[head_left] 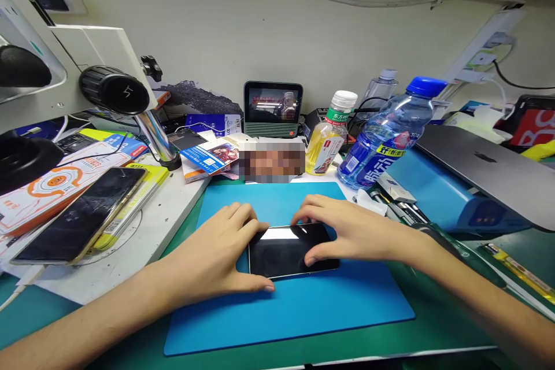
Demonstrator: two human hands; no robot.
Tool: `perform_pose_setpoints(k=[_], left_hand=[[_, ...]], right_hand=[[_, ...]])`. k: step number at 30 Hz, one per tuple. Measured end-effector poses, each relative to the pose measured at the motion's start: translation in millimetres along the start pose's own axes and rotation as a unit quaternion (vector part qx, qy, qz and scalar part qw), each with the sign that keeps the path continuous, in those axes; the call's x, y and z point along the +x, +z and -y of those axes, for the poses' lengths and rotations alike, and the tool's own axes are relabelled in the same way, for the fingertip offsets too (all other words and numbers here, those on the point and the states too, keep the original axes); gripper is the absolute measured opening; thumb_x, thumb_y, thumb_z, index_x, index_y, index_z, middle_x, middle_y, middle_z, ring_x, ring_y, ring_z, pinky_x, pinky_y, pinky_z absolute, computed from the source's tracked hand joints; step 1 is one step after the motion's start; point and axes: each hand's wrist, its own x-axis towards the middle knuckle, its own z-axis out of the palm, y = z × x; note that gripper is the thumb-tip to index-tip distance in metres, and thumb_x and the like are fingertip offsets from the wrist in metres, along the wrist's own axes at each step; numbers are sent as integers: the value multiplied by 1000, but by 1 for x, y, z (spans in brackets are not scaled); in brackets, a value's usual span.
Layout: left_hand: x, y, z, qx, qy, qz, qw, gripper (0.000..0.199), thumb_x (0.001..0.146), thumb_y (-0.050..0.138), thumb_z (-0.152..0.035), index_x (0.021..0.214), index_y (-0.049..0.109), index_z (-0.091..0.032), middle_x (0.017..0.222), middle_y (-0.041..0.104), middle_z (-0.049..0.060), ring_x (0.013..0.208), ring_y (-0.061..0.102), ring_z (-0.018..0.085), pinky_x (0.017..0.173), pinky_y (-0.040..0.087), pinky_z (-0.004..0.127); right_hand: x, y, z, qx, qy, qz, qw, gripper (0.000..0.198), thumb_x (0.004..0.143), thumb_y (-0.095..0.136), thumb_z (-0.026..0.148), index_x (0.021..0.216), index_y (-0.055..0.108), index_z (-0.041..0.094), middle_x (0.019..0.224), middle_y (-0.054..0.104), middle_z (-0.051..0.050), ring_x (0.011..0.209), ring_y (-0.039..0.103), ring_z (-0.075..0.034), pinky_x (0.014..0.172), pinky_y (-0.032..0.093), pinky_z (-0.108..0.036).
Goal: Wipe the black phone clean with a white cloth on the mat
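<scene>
small bottle (pixel 318 147), white cap on, yellow liquid inside. large bottle (pixel 381 136) beside it, blue cap on, label hides much of contents. clear bottle (pixel 378 88) behind, white-capped, fill unclear. phone (pixel 277 259) flat on blue mat (pixel 286 315) over green counter (pixel 347 344): screen dark, glossy, white glare along far side, thin pale rim. left hand (pixel 223 248) spread around left end; right hand (pixel 342 230) half-curled, thumb on glass, cannot tell if gripping.

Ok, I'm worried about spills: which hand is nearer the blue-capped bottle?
Right: the right hand is in front of the blue-capped bottle; the left hand is farther left.
</scene>
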Motion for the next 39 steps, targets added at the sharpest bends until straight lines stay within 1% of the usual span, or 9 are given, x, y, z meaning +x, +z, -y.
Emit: perform_pose_setpoints(k=[3,8,12,14,19,24,28,34,39], left_hand=[[1,-3,2,-1,4,14,1000,80,88,81,-74,141,56,-19,125,56,10,111,56,35,96,50,53],[1,-6,3,-58,-36,46,997,81,86,87,-68,144,53,-23,135,54,10,123,52,35,105,49,53],[-1,-4,4,-83,-65,45,993,81,85,87,-70,145,52,-27,136,54,8,125,51,35,106,49,52],[-2,-2,4,-84,-68,40,993,81,85,85,-72,145,52,-30,137,54,7,125,52,35,105,50,53],[-5,-2,3,-105,-95,47,989,72,91,77,-75,147,50,-39,139,54,5,124,55,33,102,54,50],[-11,0,5,-96,-99,43,990,68,95,77,-67,152,46,-45,143,53,4,123,58,31,100,57,43],[-14,4,7,-82,-101,31,991,71,93,80,-68,152,48,-45,143,54,3,123,60,30,99,58,40],[-12,3,7,-77,-91,20,993,73,90,81,-70,151,51,-43,141,57,4,121,62,31,97,61,41],[-15,8,11,-49,-81,18,995,77,88,83,-69,152,50,-43,141,57,5,120,63,32,96,61,43]], right_hand=[[20,0,-5,20,-15,10,1000,52,86,78,72,110,72,27,103,69,2,86,63,-16,71,45,-28],[29,10,-8,38,-29,-14,999,51,89,76,72,103,69,24,95,68,2,81,59,-17,70,39,-30],[21,16,-13,57,-40,-42,997,41,109,52,60,118,72,25,113,71,-4,101,65,-21,88,45,-34],[15,13,-16,73,-42,-51,995,38,112,47,53,128,71,27,127,69,-5,116,65,-21,101,46,-35],[3,-10,-20,138,-10,73,988,51,103,66,58,148,64,35,153,60,-2,139,58,-24,115,44,-36],[1,-19,-25,181,10,122,976,70,88,86,48,153,61,38,150,61,0,140,57,-24,115,44,-33],[6,-11,-29,190,3,123,974,73,87,87,47,154,60,38,143,62,-2,137,56,-25,114,45,-36],[11,0,-26,188,-10,81,979,68,84,88,53,146,67,35,131,66,-4,129,58,-27,110,48,-41],[10,2,-22,176,-15,77,981,67,83,91,49,144,69,34,131,65,-4,130,56,-26,110,48,-39]])
